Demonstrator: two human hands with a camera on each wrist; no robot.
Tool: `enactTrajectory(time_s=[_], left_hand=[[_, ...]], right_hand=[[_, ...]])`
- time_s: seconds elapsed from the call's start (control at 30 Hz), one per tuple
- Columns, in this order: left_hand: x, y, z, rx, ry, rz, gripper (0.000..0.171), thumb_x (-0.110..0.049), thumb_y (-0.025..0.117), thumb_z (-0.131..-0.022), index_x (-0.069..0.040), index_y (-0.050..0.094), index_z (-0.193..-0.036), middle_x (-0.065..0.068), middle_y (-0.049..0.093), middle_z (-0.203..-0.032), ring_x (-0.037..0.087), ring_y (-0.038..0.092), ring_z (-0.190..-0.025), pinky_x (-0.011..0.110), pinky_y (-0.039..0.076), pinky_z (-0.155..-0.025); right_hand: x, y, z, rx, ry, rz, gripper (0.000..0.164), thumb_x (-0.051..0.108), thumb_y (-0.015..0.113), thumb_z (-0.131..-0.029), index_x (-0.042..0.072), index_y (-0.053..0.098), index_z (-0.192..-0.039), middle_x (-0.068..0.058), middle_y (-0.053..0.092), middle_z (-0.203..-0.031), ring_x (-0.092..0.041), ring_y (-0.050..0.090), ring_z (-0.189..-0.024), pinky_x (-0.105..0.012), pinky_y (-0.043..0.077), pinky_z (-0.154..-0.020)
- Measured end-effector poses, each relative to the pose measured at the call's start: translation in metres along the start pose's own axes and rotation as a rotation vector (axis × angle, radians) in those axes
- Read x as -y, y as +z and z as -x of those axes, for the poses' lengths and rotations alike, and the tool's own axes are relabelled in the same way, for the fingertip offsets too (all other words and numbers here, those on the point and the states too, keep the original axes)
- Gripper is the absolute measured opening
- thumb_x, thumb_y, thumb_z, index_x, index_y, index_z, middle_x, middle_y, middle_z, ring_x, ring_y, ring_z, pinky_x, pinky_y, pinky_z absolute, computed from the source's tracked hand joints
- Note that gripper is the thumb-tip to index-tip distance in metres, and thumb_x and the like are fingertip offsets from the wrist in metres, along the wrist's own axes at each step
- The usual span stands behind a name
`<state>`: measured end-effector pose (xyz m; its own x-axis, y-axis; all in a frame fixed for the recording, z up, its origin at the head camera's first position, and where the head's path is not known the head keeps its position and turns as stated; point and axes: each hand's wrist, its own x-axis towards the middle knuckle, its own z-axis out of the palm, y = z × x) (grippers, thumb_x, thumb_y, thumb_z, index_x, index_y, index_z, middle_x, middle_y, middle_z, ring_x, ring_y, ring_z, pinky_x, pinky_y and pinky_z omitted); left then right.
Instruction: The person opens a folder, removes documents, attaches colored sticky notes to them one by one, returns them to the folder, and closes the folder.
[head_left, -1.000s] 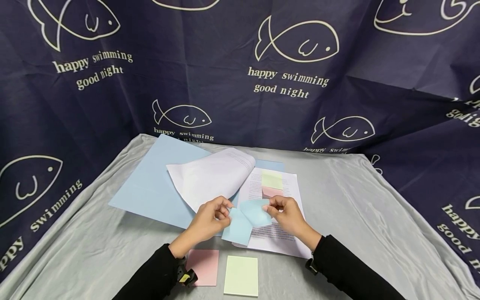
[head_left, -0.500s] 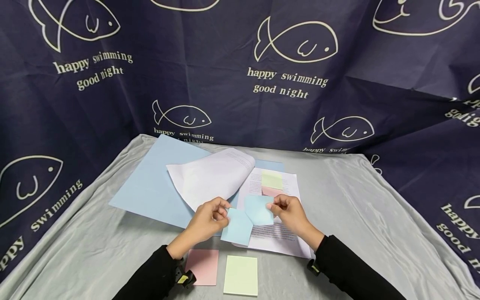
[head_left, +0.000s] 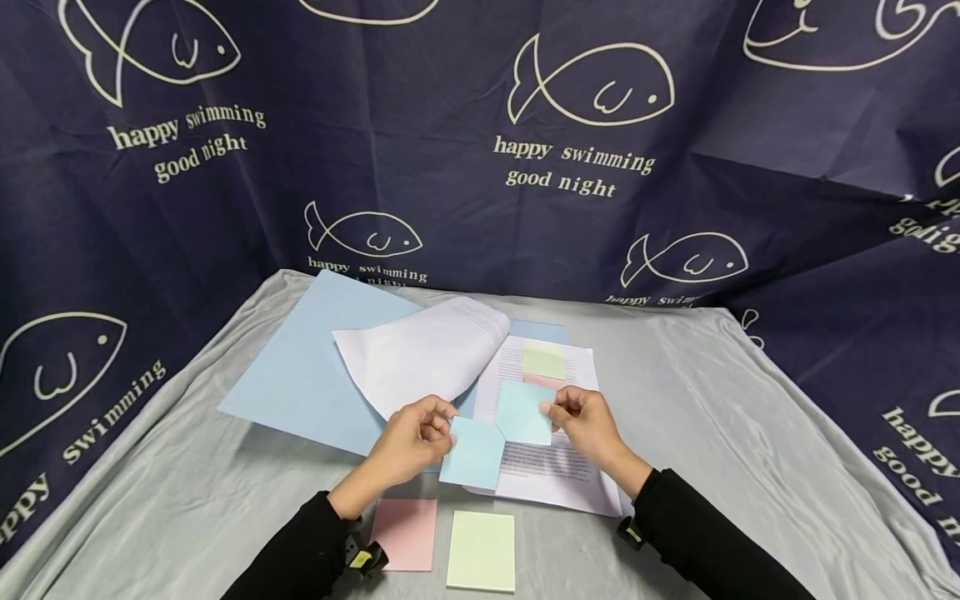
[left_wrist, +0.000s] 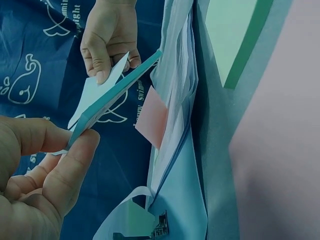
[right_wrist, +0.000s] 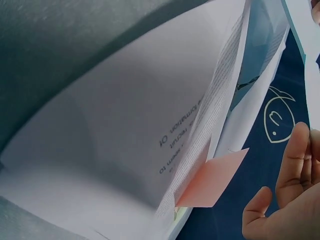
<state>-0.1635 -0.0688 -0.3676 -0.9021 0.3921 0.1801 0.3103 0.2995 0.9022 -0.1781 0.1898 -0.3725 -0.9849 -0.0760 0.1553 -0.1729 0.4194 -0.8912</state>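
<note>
Black sleeves (head_left: 288, 550) reach in from the near corners, the left one beside a pink pad (head_left: 408, 537), with a pale green pad (head_left: 482, 550) lying just to the right of it. Beyond, the left hand (head_left: 412, 439) pinches a blue pad (head_left: 471, 457) by its upper left corner, thumb against fingers. The right hand (head_left: 594, 427) pinches a blue sheet (head_left: 523, 414) at its right edge, wrist angled inward; the sheet's lower left corner meets the blue pad, but whether they are joined I can't tell. Both hang above printed pages (head_left: 551, 482). There a pink note (head_left: 542, 380) sticks out from the paper, below a green note (head_left: 543, 360). A curled-over page (head_left: 420, 354) leans left across a blue folder (head_left: 315, 358), whose front edge throws a shadow. Grey cloth (head_left: 750, 433) spreads broadly from the pages' right edge; a narrower strip runs left of the folder. Behind stands a navy curtain (head_left: 450, 125) with fish.
</note>
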Motion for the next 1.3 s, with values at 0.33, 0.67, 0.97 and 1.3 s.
enactTrajectory(time_s=[0.33,0.67,0.97,1.3], left_hand=[[0.004,-0.008,0.004,-0.026,-0.013,-0.002,0.021,0.011,0.061,-0.079,0.007,0.058,-0.099,0.008,0.054,-0.075,0.018,0.053,-0.059,0.025,0.046,-0.052],[0.001,-0.014,0.005,-0.042,-0.014,-0.007,0.02,0.011,0.061,-0.079,0.007,0.058,-0.099,0.007,0.055,-0.074,0.017,0.052,-0.058,0.024,0.044,-0.052],[0.026,-0.019,0.007,0.003,0.007,0.013,0.021,0.01,0.061,-0.08,0.008,0.057,-0.1,0.007,0.055,-0.073,0.014,0.051,-0.056,0.024,0.043,-0.048],[0.06,-0.054,0.028,0.174,-0.022,0.11,0.027,0.008,0.06,-0.079,0.011,0.053,-0.105,0.01,0.056,-0.074,0.009,0.047,-0.053,0.022,0.041,-0.048]], right_hand=[[-0.026,-0.008,-0.009,-0.038,0.043,-0.023,0.017,0.008,0.064,-0.088,-0.004,0.058,-0.077,-0.013,0.057,-0.065,-0.03,0.058,-0.061,-0.024,0.039,-0.052],[-0.018,-0.009,-0.007,-0.028,0.068,-0.053,0.016,0.004,0.063,-0.088,-0.007,0.058,-0.077,-0.016,0.056,-0.065,-0.024,0.055,-0.059,-0.023,0.037,-0.051],[-0.043,-0.013,-0.014,-0.01,-0.12,0.112,0.01,0.005,0.068,-0.084,-0.001,0.063,-0.077,-0.002,0.057,-0.063,-0.016,0.051,-0.056,-0.024,0.04,-0.05],[-0.043,-0.023,-0.01,0.013,-0.681,0.565,0.013,-0.006,0.07,-0.072,0.004,0.066,-0.078,0.006,0.055,-0.068,-0.001,0.044,-0.055,-0.02,0.038,-0.047]])
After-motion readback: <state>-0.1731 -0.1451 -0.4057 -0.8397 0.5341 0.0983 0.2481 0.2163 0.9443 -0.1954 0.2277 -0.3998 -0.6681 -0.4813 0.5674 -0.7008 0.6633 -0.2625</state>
